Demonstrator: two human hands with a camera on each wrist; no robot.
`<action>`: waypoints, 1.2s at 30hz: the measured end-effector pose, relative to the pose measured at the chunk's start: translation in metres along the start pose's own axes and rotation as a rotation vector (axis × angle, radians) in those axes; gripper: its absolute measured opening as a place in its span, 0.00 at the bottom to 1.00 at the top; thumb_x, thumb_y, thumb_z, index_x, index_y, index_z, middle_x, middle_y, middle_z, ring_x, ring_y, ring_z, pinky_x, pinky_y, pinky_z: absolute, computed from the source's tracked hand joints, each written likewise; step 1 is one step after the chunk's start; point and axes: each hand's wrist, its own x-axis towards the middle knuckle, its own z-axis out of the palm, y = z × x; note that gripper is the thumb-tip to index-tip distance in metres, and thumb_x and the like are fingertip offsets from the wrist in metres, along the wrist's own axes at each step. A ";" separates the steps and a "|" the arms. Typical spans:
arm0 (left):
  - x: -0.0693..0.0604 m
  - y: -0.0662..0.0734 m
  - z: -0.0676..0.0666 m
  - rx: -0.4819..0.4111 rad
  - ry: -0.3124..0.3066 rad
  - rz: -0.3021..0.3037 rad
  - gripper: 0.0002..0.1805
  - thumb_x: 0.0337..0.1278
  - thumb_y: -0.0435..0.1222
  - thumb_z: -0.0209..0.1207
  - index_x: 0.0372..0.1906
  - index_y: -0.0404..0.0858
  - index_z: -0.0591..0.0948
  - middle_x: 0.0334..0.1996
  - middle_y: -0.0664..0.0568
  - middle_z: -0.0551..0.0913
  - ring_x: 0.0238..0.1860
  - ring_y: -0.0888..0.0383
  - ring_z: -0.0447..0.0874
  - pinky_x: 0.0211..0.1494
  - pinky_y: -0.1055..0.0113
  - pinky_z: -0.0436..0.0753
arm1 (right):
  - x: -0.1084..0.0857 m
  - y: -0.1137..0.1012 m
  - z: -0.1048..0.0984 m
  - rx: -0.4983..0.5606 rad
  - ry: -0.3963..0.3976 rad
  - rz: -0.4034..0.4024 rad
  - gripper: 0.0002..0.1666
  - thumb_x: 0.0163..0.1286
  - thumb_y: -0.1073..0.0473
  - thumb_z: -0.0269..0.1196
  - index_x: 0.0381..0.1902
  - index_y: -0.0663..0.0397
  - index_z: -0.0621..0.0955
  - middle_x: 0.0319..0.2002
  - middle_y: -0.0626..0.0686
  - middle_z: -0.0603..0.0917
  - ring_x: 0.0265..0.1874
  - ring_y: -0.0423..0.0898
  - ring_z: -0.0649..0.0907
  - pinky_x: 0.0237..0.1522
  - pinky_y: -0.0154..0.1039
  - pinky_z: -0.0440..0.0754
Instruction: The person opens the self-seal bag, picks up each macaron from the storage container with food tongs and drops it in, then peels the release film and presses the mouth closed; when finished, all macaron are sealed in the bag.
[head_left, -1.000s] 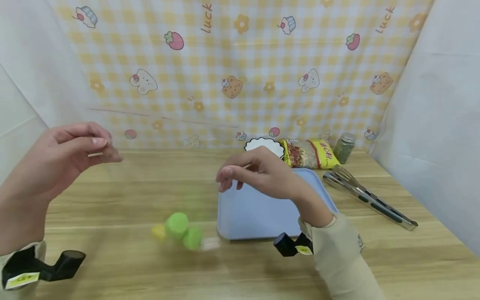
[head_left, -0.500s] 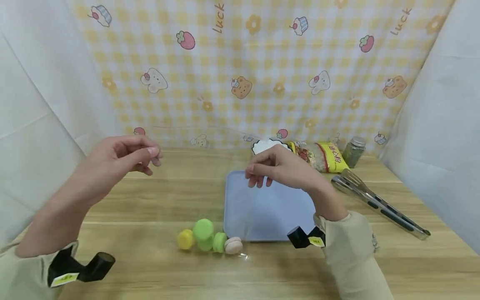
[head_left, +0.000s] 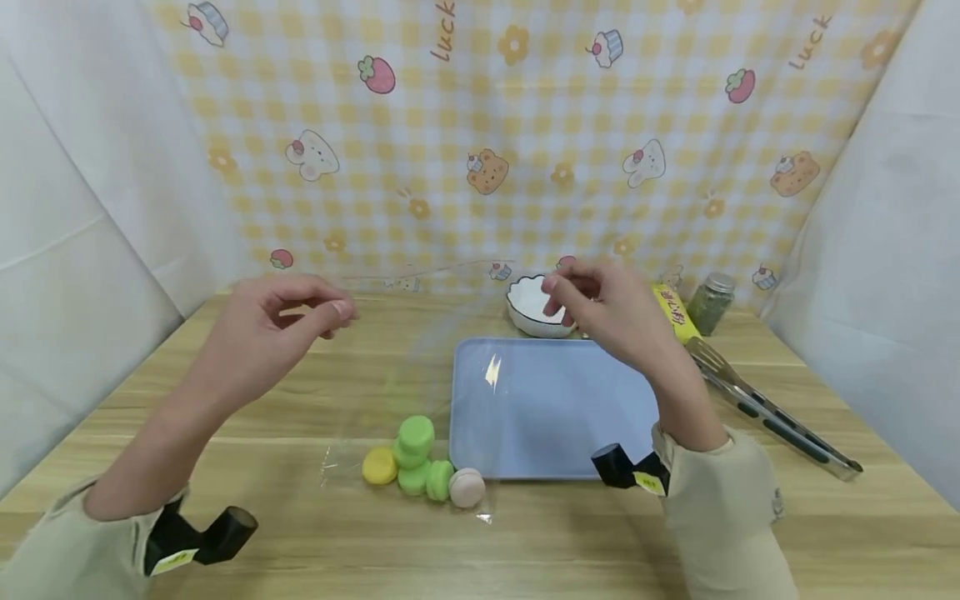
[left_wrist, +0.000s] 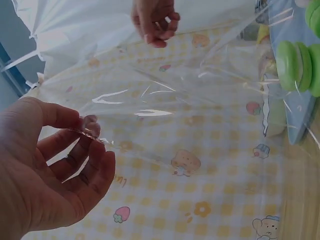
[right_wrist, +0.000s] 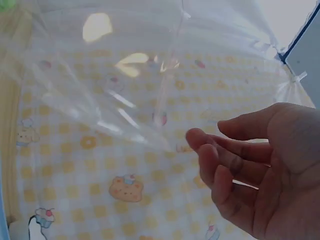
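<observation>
A clear plastic bag (head_left: 491, 371) hangs from my left hand (head_left: 273, 329), which pinches its upper edge between thumb and fingers. Several macarons sit together in its lower part: a yellow macaron (head_left: 380, 465), a pale pink macaron (head_left: 467, 487) and green macarons (head_left: 416, 435) between them. My right hand (head_left: 611, 312) is raised above the far part of the blue tray. In the right wrist view its thumb and fingers (right_wrist: 232, 167) stand apart with nothing between them, just right of the bag's loose corner. The clear film makes the bag's full outline hard to follow.
The blue tray (head_left: 570, 417) lies right of the macarons on the wooden table (head_left: 375, 558). Behind it stands a white scalloped bowl (head_left: 536, 312), partly covered by my right hand. Further right are a yellow food packet (head_left: 675, 312), a spice jar (head_left: 711, 302) and metal tongs (head_left: 780, 417).
My right hand has let go of the bag and moved right, uncovering more of the bowl. My left hand has shifted right, still pinching the bag. The macarons have come to rest closely grouped.
</observation>
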 end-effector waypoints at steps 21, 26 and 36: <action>-0.012 0.020 0.019 0.245 -0.025 0.490 0.13 0.46 0.20 0.59 0.29 0.41 0.84 0.26 0.63 0.81 0.25 0.68 0.78 0.32 0.77 0.76 | 0.009 -0.076 0.077 -0.064 0.218 -0.796 0.04 0.58 0.67 0.66 0.32 0.59 0.86 0.26 0.48 0.81 0.24 0.37 0.75 0.26 0.24 0.69; -0.013 0.024 0.018 0.375 -0.071 0.596 0.11 0.46 0.23 0.57 0.27 0.43 0.82 0.22 0.67 0.76 0.24 0.71 0.72 0.29 0.80 0.72 | 0.004 -0.081 0.076 -0.169 0.201 -0.811 0.05 0.55 0.68 0.64 0.28 0.58 0.86 0.21 0.46 0.79 0.20 0.37 0.74 0.24 0.22 0.67; -0.018 0.022 0.016 0.419 -0.134 0.568 0.12 0.45 0.23 0.57 0.24 0.44 0.80 0.19 0.69 0.71 0.20 0.73 0.67 0.24 0.81 0.68 | 0.003 -0.078 0.090 -0.244 0.249 -0.855 0.06 0.49 0.70 0.63 0.22 0.56 0.85 0.18 0.45 0.76 0.15 0.35 0.70 0.18 0.21 0.61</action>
